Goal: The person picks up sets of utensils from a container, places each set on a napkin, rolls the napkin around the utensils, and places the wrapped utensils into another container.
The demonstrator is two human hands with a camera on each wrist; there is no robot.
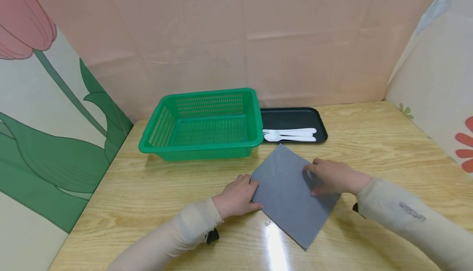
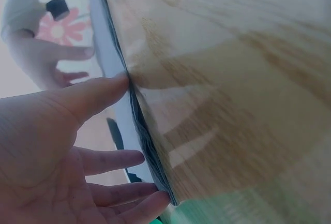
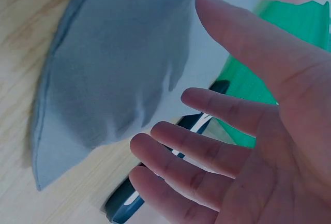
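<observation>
A grey folded cloth [image 1: 286, 189] lies turned like a diamond on the wooden table. At its left corner, my left hand [image 1: 238, 197] touches the edge with fingers spread; the left wrist view shows the thumb and fingertips against the stacked layers of the cloth [image 2: 142, 125]. Over the right part of the cloth is my right hand [image 1: 334, 175], its fingers loosely bent and apart. In the right wrist view nothing sits between that hand's thumb and fingers, and the thumb tip is at or just above the cloth [image 3: 124, 53].
Behind the cloth stands a green plastic basket [image 1: 205, 152] with slotted walls. Beside it on the right is a black tray [image 1: 292, 117] with a white fork, a white spoon [image 1: 273, 137] and another white piece of cutlery. Printed fabric walls enclose the table [image 1: 388, 148].
</observation>
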